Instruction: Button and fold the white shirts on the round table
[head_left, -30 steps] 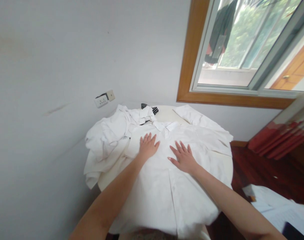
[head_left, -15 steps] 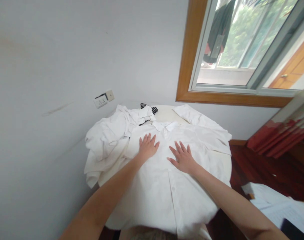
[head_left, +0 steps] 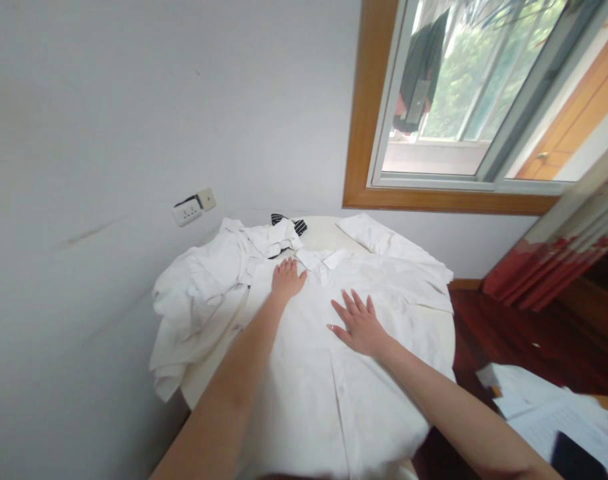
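Note:
A white button-up shirt (head_left: 329, 373) lies spread front-up over a round pale table (head_left: 329, 231), its collar at the far end. My left hand (head_left: 287, 278) rests flat on the shirt's upper chest just below the collar, fingers together and stretched out. My right hand (head_left: 357, 323) lies flat on the shirt's middle, fingers spread, right of the button placket. Neither hand holds anything.
A heap of crumpled white garments (head_left: 204, 297) hangs off the table's left side, with a black-and-white striped piece (head_left: 288, 223) behind it. A wall socket (head_left: 193, 206) is on the grey wall. A wood-framed window (head_left: 449, 107) is at right. Papers (head_left: 549, 410) lie lower right on dark flooring.
My left hand has slid forward up the shirt toward the collar. My right hand has stayed nearly in place. The view has shifted slightly.

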`<act>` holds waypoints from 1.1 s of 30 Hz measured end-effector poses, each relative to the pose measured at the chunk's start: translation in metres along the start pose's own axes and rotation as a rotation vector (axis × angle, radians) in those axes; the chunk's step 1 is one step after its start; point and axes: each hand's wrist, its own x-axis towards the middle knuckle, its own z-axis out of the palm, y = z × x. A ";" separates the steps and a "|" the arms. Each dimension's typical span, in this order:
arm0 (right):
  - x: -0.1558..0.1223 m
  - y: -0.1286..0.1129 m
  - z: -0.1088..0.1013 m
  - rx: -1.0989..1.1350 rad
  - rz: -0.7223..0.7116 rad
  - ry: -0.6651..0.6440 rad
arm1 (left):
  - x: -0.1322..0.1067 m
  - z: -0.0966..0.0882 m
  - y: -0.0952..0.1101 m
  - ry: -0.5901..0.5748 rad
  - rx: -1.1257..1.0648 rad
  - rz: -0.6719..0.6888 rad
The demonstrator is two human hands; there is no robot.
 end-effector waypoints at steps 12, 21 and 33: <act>0.000 0.000 -0.004 0.037 -0.003 -0.012 | -0.001 -0.005 0.002 -0.050 -0.009 -0.022; 0.000 0.000 -0.001 0.004 -0.007 0.017 | 0.005 -0.004 0.013 -0.060 0.057 -0.087; 0.006 0.006 -0.003 0.051 0.018 0.004 | -0.032 -0.020 0.002 -0.014 0.081 0.101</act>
